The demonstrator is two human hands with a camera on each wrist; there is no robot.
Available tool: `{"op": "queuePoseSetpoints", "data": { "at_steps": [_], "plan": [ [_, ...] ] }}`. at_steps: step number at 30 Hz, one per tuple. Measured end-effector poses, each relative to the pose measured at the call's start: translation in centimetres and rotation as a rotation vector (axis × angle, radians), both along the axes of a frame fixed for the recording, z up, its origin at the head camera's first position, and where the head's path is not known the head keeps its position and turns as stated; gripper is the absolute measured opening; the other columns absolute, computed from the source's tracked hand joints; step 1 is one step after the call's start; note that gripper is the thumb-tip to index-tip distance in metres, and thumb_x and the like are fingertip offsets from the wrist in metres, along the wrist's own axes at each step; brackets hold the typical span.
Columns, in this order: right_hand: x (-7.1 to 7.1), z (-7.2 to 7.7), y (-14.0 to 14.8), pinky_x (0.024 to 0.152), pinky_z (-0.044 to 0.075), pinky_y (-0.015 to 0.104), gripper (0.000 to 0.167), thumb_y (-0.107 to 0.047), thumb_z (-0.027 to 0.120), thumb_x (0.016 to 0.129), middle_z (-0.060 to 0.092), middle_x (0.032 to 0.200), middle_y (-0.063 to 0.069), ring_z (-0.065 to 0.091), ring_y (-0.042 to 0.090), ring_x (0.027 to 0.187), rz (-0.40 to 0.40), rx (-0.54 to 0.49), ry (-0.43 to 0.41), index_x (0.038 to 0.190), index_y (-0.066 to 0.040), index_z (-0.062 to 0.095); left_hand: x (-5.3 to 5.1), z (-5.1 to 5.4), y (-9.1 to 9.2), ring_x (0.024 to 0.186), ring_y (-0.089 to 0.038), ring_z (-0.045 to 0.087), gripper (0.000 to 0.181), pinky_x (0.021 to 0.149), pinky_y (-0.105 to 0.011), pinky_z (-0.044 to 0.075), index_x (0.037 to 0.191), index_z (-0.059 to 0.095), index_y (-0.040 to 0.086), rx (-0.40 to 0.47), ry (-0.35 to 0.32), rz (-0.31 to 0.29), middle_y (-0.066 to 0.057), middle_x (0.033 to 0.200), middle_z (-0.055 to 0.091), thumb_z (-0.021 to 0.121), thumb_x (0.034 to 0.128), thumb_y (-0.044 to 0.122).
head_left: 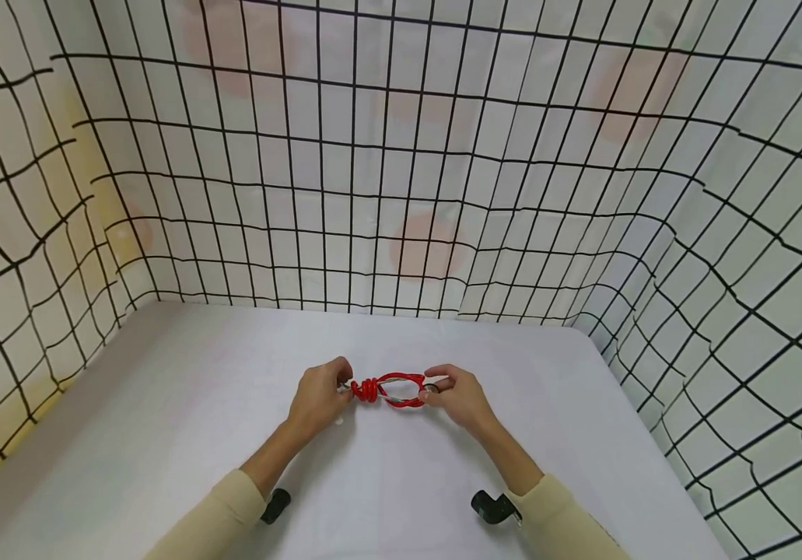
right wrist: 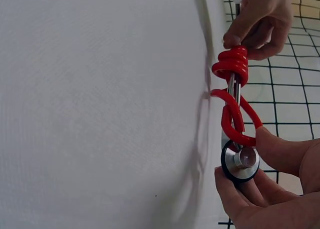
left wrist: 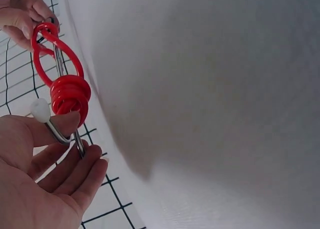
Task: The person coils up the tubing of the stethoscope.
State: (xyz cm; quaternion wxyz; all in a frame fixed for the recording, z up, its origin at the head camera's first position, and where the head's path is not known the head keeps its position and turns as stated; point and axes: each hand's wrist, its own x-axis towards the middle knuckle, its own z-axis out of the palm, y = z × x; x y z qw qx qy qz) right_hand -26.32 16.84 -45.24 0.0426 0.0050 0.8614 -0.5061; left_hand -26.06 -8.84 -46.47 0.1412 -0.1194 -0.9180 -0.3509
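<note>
A stethoscope (head_left: 369,390) with red tubing is held up between both hands above the white table. Its tubing is wound into a tight coil (left wrist: 70,94) near the metal ear tubes, and a loop runs towards the other end. My left hand (head_left: 320,398) pinches the ear-tube end, thumb against the coil; a white ear tip (left wrist: 40,109) pokes out beside the thumb. With thumb and fingers, my right hand (head_left: 462,397) holds the opposite end, where the round silver chest piece (right wrist: 245,158) with its black rim hangs by the loop.
The white tabletop (head_left: 401,482) lies below both hands. Black grid netting (head_left: 390,155) over white sheeting stands behind it and along both sides. A black device (head_left: 276,505) sits by the left sleeve, another black device (head_left: 492,507) by the right sleeve.
</note>
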Motion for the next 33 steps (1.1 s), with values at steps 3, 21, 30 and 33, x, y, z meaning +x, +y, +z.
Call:
{"op": "queuePoseSetpoints", "data": {
  "at_steps": [3, 21, 30, 33],
  "plan": [
    [0.0, -0.3, 0.0, 0.064, 0.044, 0.028, 0.035, -0.010, 0.080, 0.085, 0.071, 0.091, 0.006, 0.064, 0.015, 0.077, 0.001, 0.024, -0.002, 0.119, -0.008, 0.070, 0.1, -0.2, 0.0, 0.076, -0.019, 0.063, 0.017, 0.072, -0.037, 0.054, 0.089, 0.071, 0.006, 0.005, 0.002, -0.007, -0.008, 0.082, 0.072, 0.075, 0.0764, -0.004],
    [0.0, -0.8, 0.1, 0.070, 0.045, 0.028, 0.036, -0.014, 0.079, 0.086, 0.074, 0.095, 0.005, 0.067, 0.015, 0.084, -0.006, 0.113, -0.009, 0.121, -0.010, 0.071, 0.5, 0.4, 0.2, 0.080, -0.022, 0.066, 0.017, 0.073, -0.038, 0.055, 0.092, 0.074, 0.008, -0.023, -0.015, -0.020, -0.007, 0.089, 0.076, 0.075, 0.0785, -0.003],
    [0.0, -1.0, 0.3, 0.076, 0.052, 0.031, 0.036, -0.018, 0.080, 0.085, 0.076, 0.108, 0.008, 0.070, 0.020, 0.098, 0.010, 0.152, 0.026, 0.119, -0.010, 0.072, 0.8, 0.9, 0.1, 0.085, -0.027, 0.069, 0.020, 0.075, -0.039, 0.056, 0.097, 0.075, 0.005, -0.012, -0.044, -0.039, -0.009, 0.092, 0.077, 0.072, 0.0802, -0.003],
    [0.1, -0.9, 0.2, 0.076, 0.052, 0.032, 0.039, -0.019, 0.081, 0.084, 0.076, 0.108, 0.008, 0.070, 0.020, 0.099, 0.011, 0.164, 0.025, 0.120, -0.010, 0.072, 0.8, 1.1, 0.1, 0.084, -0.026, 0.070, 0.018, 0.074, -0.038, 0.057, 0.096, 0.075, 0.005, -0.014, -0.047, -0.052, -0.009, 0.092, 0.077, 0.072, 0.0806, -0.003]
  ]
}}
